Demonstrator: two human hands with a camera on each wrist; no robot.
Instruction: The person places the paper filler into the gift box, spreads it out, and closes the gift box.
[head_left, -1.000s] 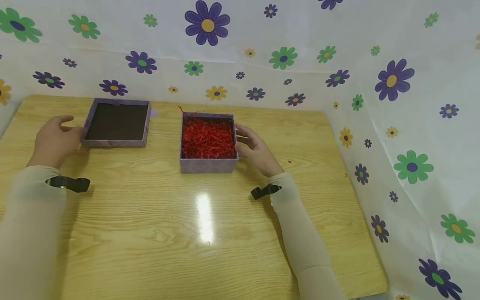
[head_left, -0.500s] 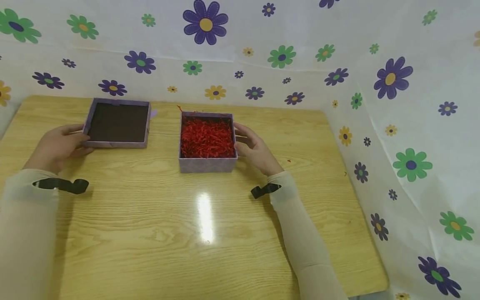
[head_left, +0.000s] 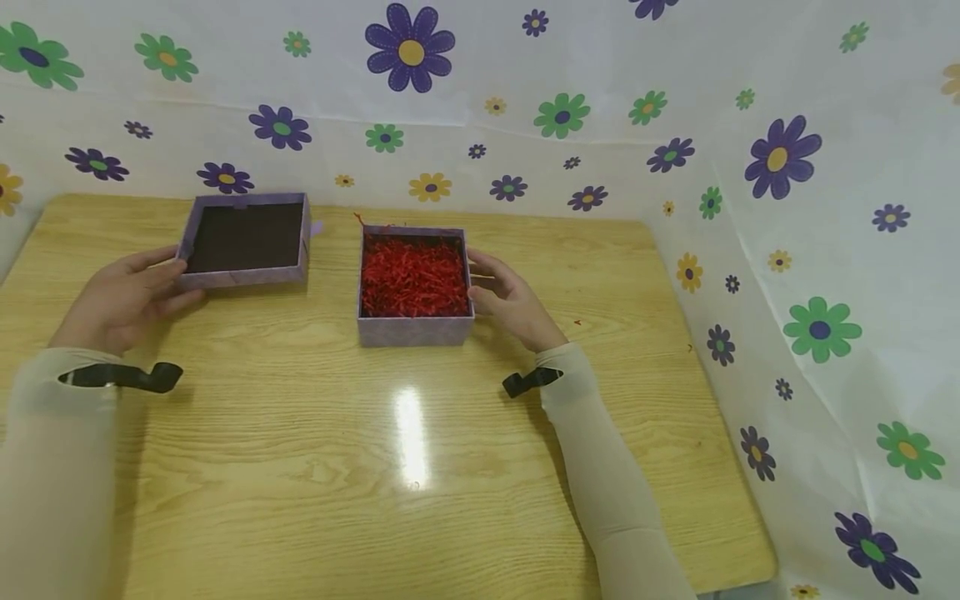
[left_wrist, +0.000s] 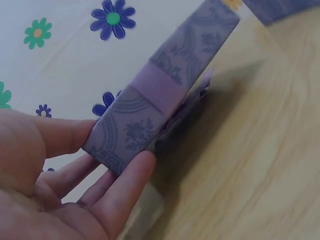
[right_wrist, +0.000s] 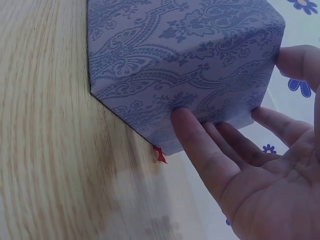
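In the head view, my left hand (head_left: 123,300) grips the near-left corner of a shallow purple box lid (head_left: 273,276), dark inside. From the left wrist view, the lid's patterned side (left_wrist: 135,130) carries a lilac ribbon band, with the thumb on one edge and fingers against the other; a shadow falls on the table below. My right hand (head_left: 517,308) rests against the right side of a deeper purple gift box (head_left: 412,332) filled with red shredded paper (head_left: 412,275). Nearly straight fingers touch the box's paisley side (right_wrist: 215,75) in the right wrist view.
Both boxes are at the back of a wood-grain table (head_left: 300,433), with a gap between them. Flower-printed white cloth (head_left: 480,75) hangs behind and to the right. Small red paper scraps (head_left: 577,322) lie right of the gift box.
My left hand has reached the lid, taken hold of its near-left corner and shifted it slightly right, tilting it. The right hand and the filled box have stayed in place.
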